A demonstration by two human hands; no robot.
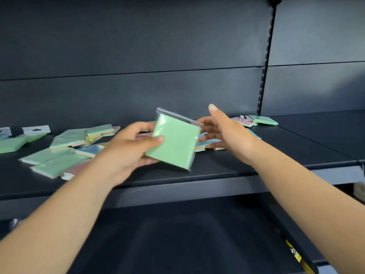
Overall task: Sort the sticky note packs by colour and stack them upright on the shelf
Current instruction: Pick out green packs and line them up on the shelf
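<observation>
The left hand (130, 149) pinches 1 green pack (174, 142) just above the shelf (217, 171); the right hand (221, 129) is spread wide, holding nothing; the other packs (65, 147) lie flat and mixed, so nearly everything is left.

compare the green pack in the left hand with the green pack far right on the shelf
The held green pack is lifted off the shelf and tilted, its broad face to the camera; the far-right green pack lies flat. The left hand pinches the held one; no hand touches the far-right one, and the right hand reaches for other packs. The far-right pack overlaps a pink pack; the held one touches none. Both are green and clear-wrapped.
</observation>
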